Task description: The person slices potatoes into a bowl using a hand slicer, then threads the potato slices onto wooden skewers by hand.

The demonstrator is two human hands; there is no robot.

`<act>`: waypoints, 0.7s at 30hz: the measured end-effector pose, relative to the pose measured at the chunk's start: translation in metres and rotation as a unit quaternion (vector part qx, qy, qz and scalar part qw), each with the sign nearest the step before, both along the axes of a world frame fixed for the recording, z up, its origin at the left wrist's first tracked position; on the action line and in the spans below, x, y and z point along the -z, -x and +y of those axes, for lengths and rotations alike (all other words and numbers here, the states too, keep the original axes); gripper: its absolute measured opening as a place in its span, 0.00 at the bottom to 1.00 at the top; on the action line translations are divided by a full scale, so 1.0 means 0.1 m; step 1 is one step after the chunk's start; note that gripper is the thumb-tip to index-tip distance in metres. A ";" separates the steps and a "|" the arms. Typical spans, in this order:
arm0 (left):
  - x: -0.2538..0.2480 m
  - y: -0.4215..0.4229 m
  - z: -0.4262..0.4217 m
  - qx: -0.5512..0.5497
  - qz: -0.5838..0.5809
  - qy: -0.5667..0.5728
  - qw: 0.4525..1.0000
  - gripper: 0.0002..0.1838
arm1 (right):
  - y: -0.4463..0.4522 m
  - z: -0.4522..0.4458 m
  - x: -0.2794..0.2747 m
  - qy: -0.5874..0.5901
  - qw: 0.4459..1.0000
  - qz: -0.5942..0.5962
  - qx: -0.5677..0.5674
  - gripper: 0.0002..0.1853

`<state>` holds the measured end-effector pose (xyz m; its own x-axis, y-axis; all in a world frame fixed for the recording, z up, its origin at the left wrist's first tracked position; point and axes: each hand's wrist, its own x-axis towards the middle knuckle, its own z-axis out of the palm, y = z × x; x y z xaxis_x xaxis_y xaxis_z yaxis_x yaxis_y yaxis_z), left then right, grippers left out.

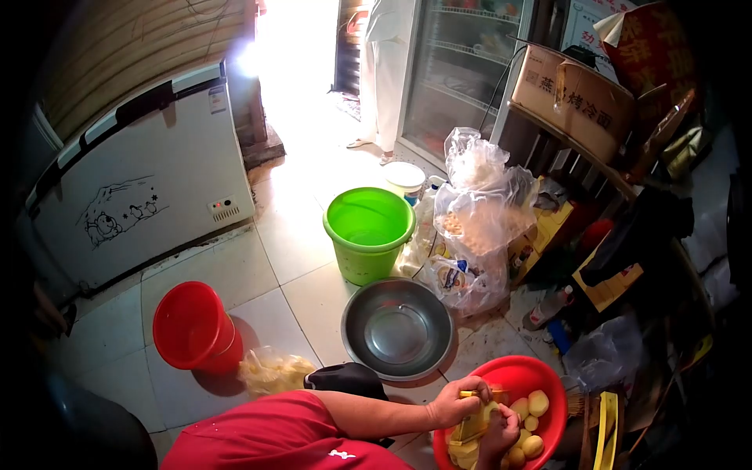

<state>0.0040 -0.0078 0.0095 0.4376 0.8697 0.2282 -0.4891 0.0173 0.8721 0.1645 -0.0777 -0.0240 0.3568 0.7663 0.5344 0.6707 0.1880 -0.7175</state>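
Observation:
Over the red basin (554, 392), my left hand (457, 404) is closed on the upper end of a yellow slicer (472, 427), which leans down into the basin. My right hand (501, 432) is beside it, fingers curled round a peeled potato (489, 410) held against the slicer's face. Fingers and slicer partly cover this potato. Several peeled potatoes (537, 403) lie on the basin's right side. Pale slices (464, 452) are under the slicer on the left.
Nearby on the tiled floor are a grey metal basin (398, 329), a green bucket (370, 227), a red bucket (188, 325) and a clear bag (274, 371) of yellowish pieces. Filled plastic bags (478, 211) stand beyond. A chest freezer (149, 180) is at left; a person (384, 78) stands near the doorway.

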 end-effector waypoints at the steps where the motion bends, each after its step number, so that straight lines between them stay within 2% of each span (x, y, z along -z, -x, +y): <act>1: 0.00 0.02 0.00 0.012 0.024 -0.002 1.000 0.09 | -0.06 0.02 0.03 0.054 0.994 0.097 0.023 0.09; 2: -0.01 0.03 0.01 0.025 0.049 -0.005 0.998 0.09 | -0.15 0.06 0.09 0.105 0.974 0.193 0.046 0.10; 3: -0.01 0.03 0.00 0.025 0.047 -0.007 0.999 0.09 | -0.38 0.12 0.37 0.097 0.976 0.192 0.041 0.11; 6: 0.01 -0.01 0.02 0.011 0.044 -0.043 0.998 0.09 | -0.50 0.14 0.48 0.101 0.965 0.243 0.021 0.12; 8: 0.04 0.00 0.01 0.020 0.024 -0.006 0.999 0.09 | -0.21 0.08 0.12 0.120 0.963 0.238 0.031 0.09; 10: 0.06 -0.01 0.02 0.022 0.030 -0.004 0.999 0.09 | 0.05 -0.01 -0.11 0.055 0.990 0.130 -0.016 0.07; 11: 0.06 0.00 0.02 0.021 0.034 -0.002 0.999 0.09 | 0.13 -0.07 -0.16 0.051 0.976 0.205 -0.050 0.06; 12: 0.05 0.00 0.02 0.022 0.036 -0.001 0.999 0.09 | 0.27 -0.10 -0.31 0.052 0.976 0.206 -0.049 0.06; 13: 0.03 0.01 0.01 0.025 0.039 0.001 0.999 0.09 | 0.42 -0.08 -0.49 0.029 0.994 0.106 -0.004 0.06; 16: 0.01 0.03 0.01 0.025 0.043 0.000 0.999 0.09 | -0.06 0.01 0.01 0.086 0.990 0.108 0.025 0.06; 18: -0.01 0.02 0.00 0.025 0.043 -0.003 0.999 0.09 | -0.28 0.07 0.26 0.104 0.963 0.249 0.016 0.07; 21: -0.05 0.00 0.00 0.020 0.054 -0.015 0.998 0.10 | -0.45 0.11 0.41 0.099 0.964 0.248 0.009 0.09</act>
